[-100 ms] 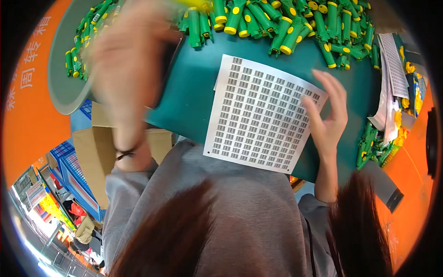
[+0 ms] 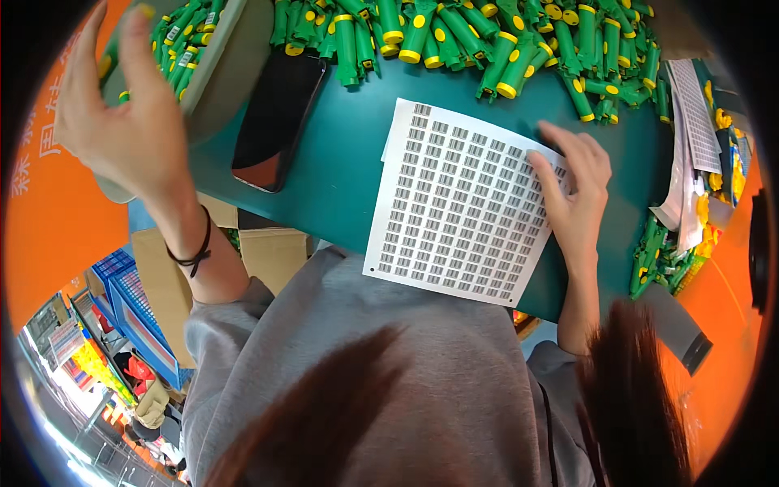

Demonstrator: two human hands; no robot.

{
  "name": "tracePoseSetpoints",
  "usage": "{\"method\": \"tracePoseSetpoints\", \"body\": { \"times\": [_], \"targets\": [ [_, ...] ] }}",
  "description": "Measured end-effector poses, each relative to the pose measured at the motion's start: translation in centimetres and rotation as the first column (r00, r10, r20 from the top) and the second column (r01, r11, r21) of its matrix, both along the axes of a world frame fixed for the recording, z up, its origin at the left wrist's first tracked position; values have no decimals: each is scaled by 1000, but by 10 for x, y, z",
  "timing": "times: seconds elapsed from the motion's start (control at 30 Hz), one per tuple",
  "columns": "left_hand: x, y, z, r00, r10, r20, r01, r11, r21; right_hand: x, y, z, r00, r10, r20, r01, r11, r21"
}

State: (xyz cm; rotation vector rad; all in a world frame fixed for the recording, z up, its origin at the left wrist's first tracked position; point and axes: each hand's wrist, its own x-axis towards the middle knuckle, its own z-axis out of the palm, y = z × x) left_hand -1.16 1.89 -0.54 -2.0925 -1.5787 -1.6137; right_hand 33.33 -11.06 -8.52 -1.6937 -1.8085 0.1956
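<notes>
My left hand (image 2: pixel 126 118) is raised over the grey bin (image 2: pixel 217 77) at the far left, fingers spread. Green tube-shaped plastic pieces (image 2: pixel 182 36) with yellow ends lie in that bin. A small yellow spot shows by one fingertip; I cannot make out whether it belongs to a piece behind. A white sheet (image 2: pixel 466 217) with rows of small barcode labels rests at the table's near edge. My right hand (image 2: pixel 578 188) is at the sheet's upper right corner, its thumb over the labels and its fingers curved but apart. Nothing shows between them.
A black phone (image 2: pixel 280 122) lies on the green table (image 2: pixel 349 174) beside the bin. Many more green pieces (image 2: pixel 454 40) are heaped along the far side. More label sheets (image 2: pixel 694 114) and bagged parts stand at right. A cardboard box (image 2: pixel 166 280) is below the table's left edge.
My left hand has swung left from beside the phone to over the bin, uncovering the phone. My right hand's fingers have drawn slightly closer to the sheet's corner.
</notes>
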Motion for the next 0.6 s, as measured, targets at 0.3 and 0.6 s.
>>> {"method": "tracePoseSetpoints", "body": {
  "times": [0.3,0.6],
  "targets": [
    [57,-31,-107,766,-547,-337,499,837,-222,-1,9,-24,994,30,-107,-40,995,-93],
    [57,-37,-110,738,-529,-419,526,840,-133,0,9,-25,990,10,-141,-27,993,-117]
  ]
}}
